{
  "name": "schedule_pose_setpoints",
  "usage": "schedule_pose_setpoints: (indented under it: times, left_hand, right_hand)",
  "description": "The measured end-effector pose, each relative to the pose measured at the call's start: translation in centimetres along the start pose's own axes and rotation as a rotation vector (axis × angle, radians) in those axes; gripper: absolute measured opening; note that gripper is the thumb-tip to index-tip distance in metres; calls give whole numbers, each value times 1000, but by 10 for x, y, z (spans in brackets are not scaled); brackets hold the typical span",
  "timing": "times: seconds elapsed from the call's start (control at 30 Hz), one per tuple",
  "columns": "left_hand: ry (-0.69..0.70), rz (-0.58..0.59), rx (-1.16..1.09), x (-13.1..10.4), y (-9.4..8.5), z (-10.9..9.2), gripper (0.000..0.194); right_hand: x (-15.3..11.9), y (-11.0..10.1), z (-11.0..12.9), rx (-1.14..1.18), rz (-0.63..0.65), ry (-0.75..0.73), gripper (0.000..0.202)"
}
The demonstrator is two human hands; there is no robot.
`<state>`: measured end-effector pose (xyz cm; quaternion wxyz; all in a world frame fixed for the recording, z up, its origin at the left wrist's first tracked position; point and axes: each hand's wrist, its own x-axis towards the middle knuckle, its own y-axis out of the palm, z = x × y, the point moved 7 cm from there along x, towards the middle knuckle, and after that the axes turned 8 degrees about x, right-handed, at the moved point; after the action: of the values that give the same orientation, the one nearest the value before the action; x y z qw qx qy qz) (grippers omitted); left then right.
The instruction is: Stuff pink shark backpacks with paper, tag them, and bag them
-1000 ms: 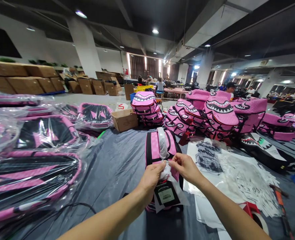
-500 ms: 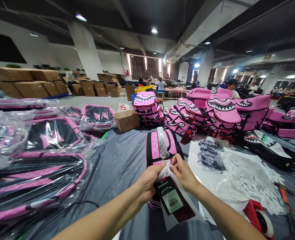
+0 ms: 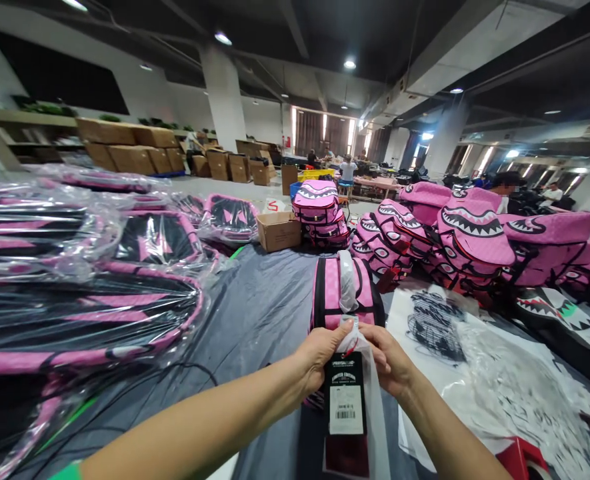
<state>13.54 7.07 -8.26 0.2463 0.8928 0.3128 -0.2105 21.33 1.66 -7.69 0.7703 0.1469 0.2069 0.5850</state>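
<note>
My left hand point(image 3: 319, 360) pinches the gathered top of a small clear plastic bag point(image 3: 377, 407) between thumb and fingers. My right hand point(image 3: 392, 363) closes on the same gathered part from the other side, its fingers partly behind the plastic. A black hang tag point(image 3: 357, 370) with a white barcode label hangs below my hands from a red cord, with a dark red card under it. Just beyond stands a pink and black backpack point(image 3: 325, 290), its top handle wrapped in white film. My hands hide its lower part.
Plastic-wrapped pink and black bags point(image 3: 155, 293) are heaped at the left. Pink shark-mouth backpacks point(image 3: 475, 227) are stacked at the back right, beside an open carton point(image 3: 279, 231). Plastic sheets point(image 3: 505, 373) and a red tape dispenser point(image 3: 522, 460) lie at the right.
The camera has turned left, so the scene sits further right. The tag and bag hung tilted and now hang almost straight. My right fingers have shifted from a raised pinch to lie flatter around the bag's top.
</note>
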Motion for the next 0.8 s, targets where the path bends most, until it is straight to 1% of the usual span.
schedule_pose_setpoints:
  times: [0.1, 0.13, 0.2, 0.27, 0.3, 0.37, 0.43, 0.5, 0.53, 0.63, 0.67, 0.7, 0.73, 0.77, 0.8]
  left_hand:
    - [4, -27, -4, 0, -2, 1, 51]
    - [3, -43, -5, 0, -4, 2, 51]
    - [8, -60, 6, -2, -6, 5, 53]
    - [55, -24, 21, -7, -5, 10, 58]
    - [113, 2, 31, -10, -5, 12, 60]
    - [271, 27, 76, -17, -9, 17, 62]
    - [402, -1, 125, -24, -18, 28, 59]
    - [452, -62, 164, -27, -28, 45, 52]
    - [465, -107, 180, -27, -33, 55, 49]
    - [520, -286, 290, -29, -50, 82, 42]
    - [533, -330, 356, -31, -55, 90, 40]
    - [542, -342, 434, -32, -59, 97, 37]
    - [538, -296, 527, -32, -63, 103, 34]
    - [518, -196, 634, -31, -65, 108, 31]
    - [495, -69, 747, -30, -68, 110, 30]
  right_hand:
    - [6, 8, -7, 129, 129, 144, 50]
    - [7, 9, -8, 126, 151, 170, 52]
    - [7, 7, -9, 48, 161, 191, 53]
    - [0, 0, -6, -109, 132, 144, 51]
    - [-5, -6, -4, -207, 110, 97, 50]
    - [-20, -21, -3, -409, 48, -17, 44]
    - [-37, -35, -13, -588, 1, -98, 39]
    - [-50, -44, -32, -685, -18, -139, 34]
    - [-55, -47, -45, -681, -14, -145, 36]
    - [-66, -49, -89, -509, 26, -84, 46]
    - [-70, -50, -103, -462, 29, -54, 49]
    - [-75, -54, -118, -456, 30, -32, 49]
    - [-80, -60, -132, -490, 26, -19, 49]
    - [-87, -69, -146, -559, 17, -14, 48]
    - [-95, -80, -159, -651, 4, -12, 47]
